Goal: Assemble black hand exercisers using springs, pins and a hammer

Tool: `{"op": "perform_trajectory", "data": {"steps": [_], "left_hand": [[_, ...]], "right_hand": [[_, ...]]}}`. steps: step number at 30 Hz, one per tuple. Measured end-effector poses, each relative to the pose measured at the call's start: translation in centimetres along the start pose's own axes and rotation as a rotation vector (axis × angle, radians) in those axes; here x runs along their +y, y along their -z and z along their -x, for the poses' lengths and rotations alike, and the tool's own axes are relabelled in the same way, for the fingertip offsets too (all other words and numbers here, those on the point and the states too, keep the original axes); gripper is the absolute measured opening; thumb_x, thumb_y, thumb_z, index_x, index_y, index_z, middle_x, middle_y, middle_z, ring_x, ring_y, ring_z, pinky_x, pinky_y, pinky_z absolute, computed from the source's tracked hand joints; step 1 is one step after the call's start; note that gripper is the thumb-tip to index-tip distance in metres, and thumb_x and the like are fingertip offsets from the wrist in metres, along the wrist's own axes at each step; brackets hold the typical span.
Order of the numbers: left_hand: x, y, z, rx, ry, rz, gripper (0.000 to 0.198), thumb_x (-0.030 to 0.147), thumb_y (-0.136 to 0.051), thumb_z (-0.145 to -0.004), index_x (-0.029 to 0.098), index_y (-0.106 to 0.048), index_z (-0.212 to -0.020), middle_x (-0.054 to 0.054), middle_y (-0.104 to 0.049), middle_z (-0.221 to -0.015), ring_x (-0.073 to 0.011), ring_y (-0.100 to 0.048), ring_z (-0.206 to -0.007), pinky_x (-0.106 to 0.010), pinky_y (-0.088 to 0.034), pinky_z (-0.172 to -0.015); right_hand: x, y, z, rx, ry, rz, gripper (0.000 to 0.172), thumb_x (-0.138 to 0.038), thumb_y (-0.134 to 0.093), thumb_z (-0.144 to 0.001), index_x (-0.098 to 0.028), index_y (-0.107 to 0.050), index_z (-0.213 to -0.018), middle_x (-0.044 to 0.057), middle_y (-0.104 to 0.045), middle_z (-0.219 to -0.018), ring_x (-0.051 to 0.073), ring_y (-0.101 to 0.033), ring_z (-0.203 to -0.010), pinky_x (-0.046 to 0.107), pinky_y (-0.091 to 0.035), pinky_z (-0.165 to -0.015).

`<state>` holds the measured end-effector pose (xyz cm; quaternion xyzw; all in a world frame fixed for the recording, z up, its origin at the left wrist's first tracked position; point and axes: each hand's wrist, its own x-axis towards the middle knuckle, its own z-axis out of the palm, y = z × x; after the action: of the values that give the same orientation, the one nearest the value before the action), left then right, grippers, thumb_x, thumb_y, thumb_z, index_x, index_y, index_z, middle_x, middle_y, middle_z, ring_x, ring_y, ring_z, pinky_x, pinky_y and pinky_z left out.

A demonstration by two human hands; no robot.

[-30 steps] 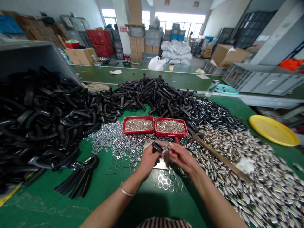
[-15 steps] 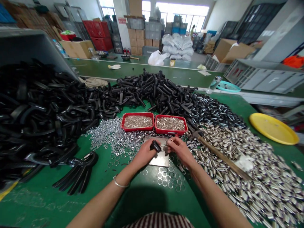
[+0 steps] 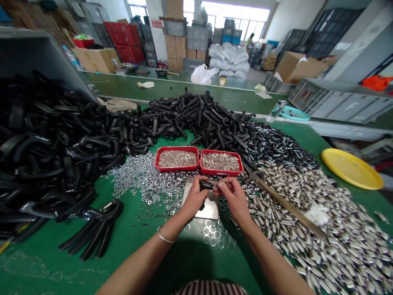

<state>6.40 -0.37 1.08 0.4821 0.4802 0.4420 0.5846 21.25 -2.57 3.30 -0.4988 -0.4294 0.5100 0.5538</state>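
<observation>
My left hand is closed around a short black handle-like part, which points toward the right. Beside it, my right hand pinches a small shiny metal ring close to the end of that part; the fingertips hide much of the meeting point. Both hands are above a flat metal plate on the green table. Thin metal rings lie loose in front of the plate. Just beyond the hands are two red trays, the left one with tiny metal pieces, the right one with small pins.
Black curved parts are heaped behind the trays and at left. Small washers spread left of the plate. A wooden-handled hammer rests among metal sleeves at right, near a yellow lid.
My hands have come closer together and the black part has turned from angled downward to nearly level. The metal ring now shows at my right fingertips.
</observation>
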Motion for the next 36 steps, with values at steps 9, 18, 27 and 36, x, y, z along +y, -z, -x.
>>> {"op": "perform_trajectory", "data": {"steps": [9, 18, 27, 36], "left_hand": [[3.1, 1.0, 2.5, -0.587, 0.255, 0.107, 0.046, 0.018, -0.063, -0.070, 0.019, -0.049, -0.115, 0.003, -0.063, -0.070, -0.0082, -0.050, -0.048, -0.020, -0.037, -0.047], [2.6, 2.2, 0.8, -0.117, 0.116, 0.238, 0.031, 0.048, -0.060, -0.087, 0.019, -0.051, -0.093, -0.001, -0.068, -0.077, -0.0039, -0.043, -0.042, -0.017, -0.031, -0.042], [2.5, 2.1, -0.9, -0.050, 0.020, 0.121, 0.033, 0.049, -0.063, -0.086, 0.018, -0.054, -0.091, -0.003, -0.069, -0.082, -0.0059, -0.049, -0.051, -0.018, -0.037, -0.049], [1.5, 0.5, 0.3, 0.102, -0.229, -0.213, 0.030, 0.045, -0.049, -0.097, 0.019, -0.063, -0.093, -0.004, -0.070, -0.094, -0.0157, -0.063, -0.083, -0.028, -0.047, -0.079]], "right_hand": [[-0.5, 0.5, -0.2, -0.209, 0.001, 0.066, 0.019, -0.041, -0.066, -0.089, -0.023, -0.060, -0.087, -0.002, -0.057, -0.075, 0.015, -0.052, -0.068, 0.027, -0.044, -0.066], [-0.2, 5.0, 0.4, -0.383, 0.202, 0.757, 0.010, -0.031, -0.061, -0.092, -0.022, -0.063, -0.090, 0.004, -0.062, -0.086, 0.021, -0.055, -0.084, 0.036, -0.043, -0.078], [2.7, 6.2, 2.7, -0.383, 0.256, 1.164, 0.012, -0.020, -0.056, -0.093, -0.021, -0.062, -0.083, 0.009, -0.062, -0.088, 0.026, -0.054, -0.090, 0.039, -0.044, -0.080], [0.7, 2.3, 0.6, -0.174, -0.183, -0.103, 0.027, -0.042, -0.069, -0.087, -0.022, -0.063, -0.105, 0.007, -0.070, -0.097, 0.018, -0.065, -0.080, 0.036, -0.054, -0.075]]}}
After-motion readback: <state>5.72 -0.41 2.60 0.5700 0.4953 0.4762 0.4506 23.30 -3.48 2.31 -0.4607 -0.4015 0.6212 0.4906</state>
